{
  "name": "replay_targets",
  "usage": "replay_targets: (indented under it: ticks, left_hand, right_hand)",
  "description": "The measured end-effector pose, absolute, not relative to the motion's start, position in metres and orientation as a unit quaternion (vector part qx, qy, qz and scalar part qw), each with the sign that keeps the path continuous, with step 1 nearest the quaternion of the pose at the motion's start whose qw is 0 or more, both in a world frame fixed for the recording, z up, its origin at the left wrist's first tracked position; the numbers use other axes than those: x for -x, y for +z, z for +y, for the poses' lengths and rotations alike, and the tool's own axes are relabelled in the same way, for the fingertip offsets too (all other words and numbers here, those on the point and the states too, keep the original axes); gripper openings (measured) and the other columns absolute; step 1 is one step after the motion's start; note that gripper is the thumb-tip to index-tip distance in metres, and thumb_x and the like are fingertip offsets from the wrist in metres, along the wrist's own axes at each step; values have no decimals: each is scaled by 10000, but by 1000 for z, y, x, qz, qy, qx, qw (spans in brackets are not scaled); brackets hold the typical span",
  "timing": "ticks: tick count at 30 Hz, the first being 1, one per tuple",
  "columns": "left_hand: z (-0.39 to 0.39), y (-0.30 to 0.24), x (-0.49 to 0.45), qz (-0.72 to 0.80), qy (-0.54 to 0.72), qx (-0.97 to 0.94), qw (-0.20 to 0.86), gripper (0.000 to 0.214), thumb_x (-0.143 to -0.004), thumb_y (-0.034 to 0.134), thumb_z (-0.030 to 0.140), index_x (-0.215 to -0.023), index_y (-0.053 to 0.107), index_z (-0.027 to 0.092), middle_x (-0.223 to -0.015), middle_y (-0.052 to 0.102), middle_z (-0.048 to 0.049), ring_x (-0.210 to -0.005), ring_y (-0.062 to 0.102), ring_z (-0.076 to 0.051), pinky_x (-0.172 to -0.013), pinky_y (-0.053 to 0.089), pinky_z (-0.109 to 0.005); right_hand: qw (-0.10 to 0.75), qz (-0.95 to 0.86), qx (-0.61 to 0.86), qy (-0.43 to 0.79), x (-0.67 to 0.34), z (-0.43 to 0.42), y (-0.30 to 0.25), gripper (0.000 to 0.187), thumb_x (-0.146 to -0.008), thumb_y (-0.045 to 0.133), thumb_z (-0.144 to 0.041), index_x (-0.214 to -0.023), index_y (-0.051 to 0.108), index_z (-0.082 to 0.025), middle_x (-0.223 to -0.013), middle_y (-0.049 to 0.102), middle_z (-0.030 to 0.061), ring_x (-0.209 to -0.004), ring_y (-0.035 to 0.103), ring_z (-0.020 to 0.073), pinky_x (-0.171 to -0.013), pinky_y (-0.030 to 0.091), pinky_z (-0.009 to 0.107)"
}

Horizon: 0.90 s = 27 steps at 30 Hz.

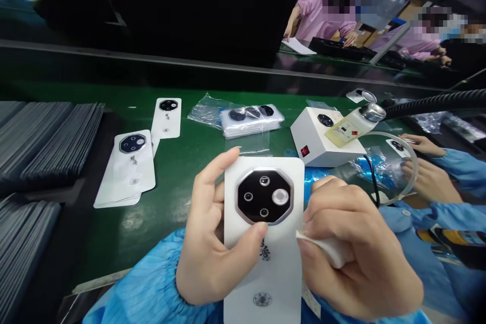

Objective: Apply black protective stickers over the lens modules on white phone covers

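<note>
A white panel point(284, 250) is held upright at six o'clock in the view, its octagonal black lens plate point(265, 196) facing the camera with three small circles at twelve, nine and six o'clock and a larger, brighter one at three. The left hand point(212, 248) grips the panel from its nine o'clock edge, thumb pressed on the face just below the lens plate. The right hand point(360, 243), at the panel's three o'clock edge, is closed around a white cloth point(330, 250), one corner of it poking out toward the panel. Behind them, on the green counter point(174, 177), similar panels point(125, 172) lie overlapped at ten o'clock from the held one, with a further panel point(169, 124) just beyond. A plastic-wrapped bundle point(252, 124) lies at twelve o'clock; at one o'clock is a white box point(315, 142), and a bottle of yellowish liquid point(347, 129) appears to stand on it. Slotted dark trays point(56, 147) are well apart, between nine and ten o'clock. Between two and three o'clock, a blue-sleeved co-worker's hands point(433, 177) are at work.
</note>
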<state>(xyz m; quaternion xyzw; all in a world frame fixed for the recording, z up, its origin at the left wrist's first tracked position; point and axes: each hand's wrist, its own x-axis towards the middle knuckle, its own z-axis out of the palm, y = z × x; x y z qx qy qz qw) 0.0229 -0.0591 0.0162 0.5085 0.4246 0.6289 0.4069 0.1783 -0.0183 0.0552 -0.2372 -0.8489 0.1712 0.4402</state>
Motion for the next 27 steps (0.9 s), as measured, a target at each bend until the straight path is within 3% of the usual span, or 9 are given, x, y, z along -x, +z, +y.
replay_targets:
  ticks: [8,13,17,19,24,27]
  left_hand:
    - [-66,20,-21,423,623,-566,335,848,-718,576,1,-1424,216,305,-1050,692,-8,-733,715,-217,-512,628,-296]
    - [-65,18,-19,429,612,-592,302,729,-704,581,-14,-1332,369,289,-1088,686,10,-729,719,-194,-525,637,-258]
    - [-61,20,-21,442,594,-613,274,857,-703,582,-1,-1422,190,251,-1111,682,-13,-761,715,-205,-603,651,-272]
    - [-60,20,-25,454,609,-598,259,831,-707,560,13,-1420,208,255,-1112,676,-21,-748,713,-202,-621,651,-284]
    - [-61,14,-31,500,624,-561,215,793,-715,548,85,-1409,261,338,-1267,581,-48,-1015,649,-303,-808,605,-464]
    - [-64,8,-30,522,610,-566,188,816,-710,604,123,-1409,261,367,-1356,511,-43,-1109,593,-338,-831,583,-507]
  right_hand:
    - [416,-869,232,135,-179,-20,63,130,-758,547,-32,-837,500,-123,-830,482,-4,-728,465,76,-673,474,280]
    - [407,-871,246,123,-178,-20,63,137,-753,560,-39,-843,511,-130,-821,481,10,-718,472,93,-660,471,300]
    - [393,-878,265,57,-174,-21,60,133,-733,592,-36,-790,531,-140,-782,484,17,-690,473,110,-608,437,301]
    - [389,-879,274,36,-171,-21,57,116,-736,600,-48,-771,541,-141,-774,508,23,-686,482,119,-610,427,316]
    - [377,-881,285,17,-166,-20,52,86,-755,598,-69,-783,553,-136,-785,533,33,-690,480,130,-612,425,326]
    - [371,-883,285,11,-165,-18,51,81,-759,591,-71,-791,557,-137,-795,534,37,-698,478,136,-621,429,330]
